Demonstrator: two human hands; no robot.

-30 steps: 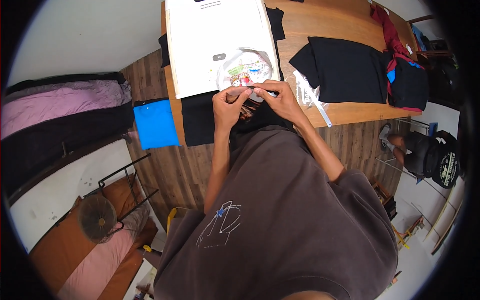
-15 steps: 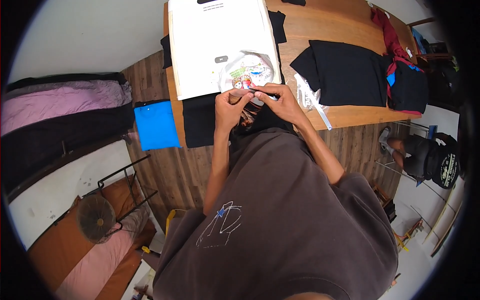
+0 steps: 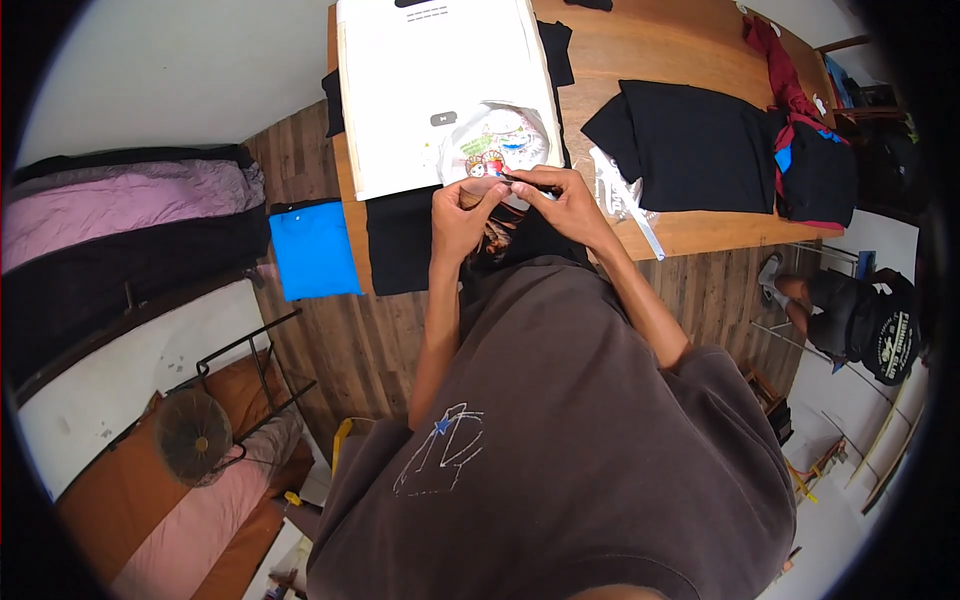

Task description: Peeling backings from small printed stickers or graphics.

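My left hand [image 3: 460,218] and my right hand [image 3: 565,205] meet at the near edge of a white box-like panel [image 3: 400,120]. Thumb and fingers of both are pinched together, with a small dark thing at the fingertips, too small to name. Just beyond them, on the panel's near right corner, lies a roundish clear plastic wrapping [image 3: 535,128] with colourful cartoon prints. Under my hands, black cloth with an orange-brown print [image 3: 497,240] shows in part. Folded black cloth [image 3: 400,245] hangs at the table edge beside my left hand.
On the wooden table [image 3: 660,45] to the right lie a black garment [image 3: 700,150], a crumpled clear plastic bag [image 3: 622,195] and a maroon cloth [image 3: 775,65]. A blue packet [image 3: 312,252] is at the left. Another person [image 3: 855,310] sits far right; a fan [image 3: 195,440] stands lower left.
Both hands stay almost in place, with only a slight shift of the fingers. The person at the far right has leaned a little.
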